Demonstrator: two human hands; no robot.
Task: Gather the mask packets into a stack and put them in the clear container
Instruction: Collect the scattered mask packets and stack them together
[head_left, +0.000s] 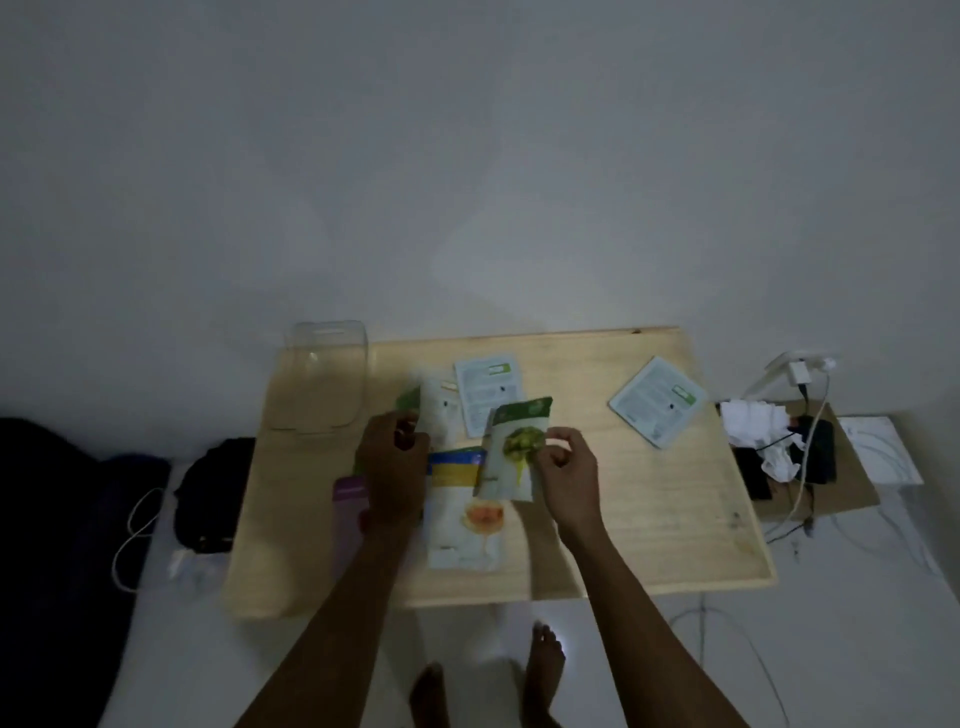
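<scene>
Dimly lit, a pale wooden table (649, 519) stands against a grey-white wall, with cables and a crumpled tissue (758, 431) on a low board beside it. Using the clear container (324, 379) at the table's far left corner as landmark: just beside it the left hand (392, 467) is closed around a green-topped packet (431, 410). Further from it, the right hand (563, 467) pinches the edge of a green mask packet (511, 452), lifted and tilted. A yellow-banded packet (462, 514) lies flat between the hands. Two pale packets lie face-down, one near (488, 392), one (657, 400) well apart from the container.
</scene>
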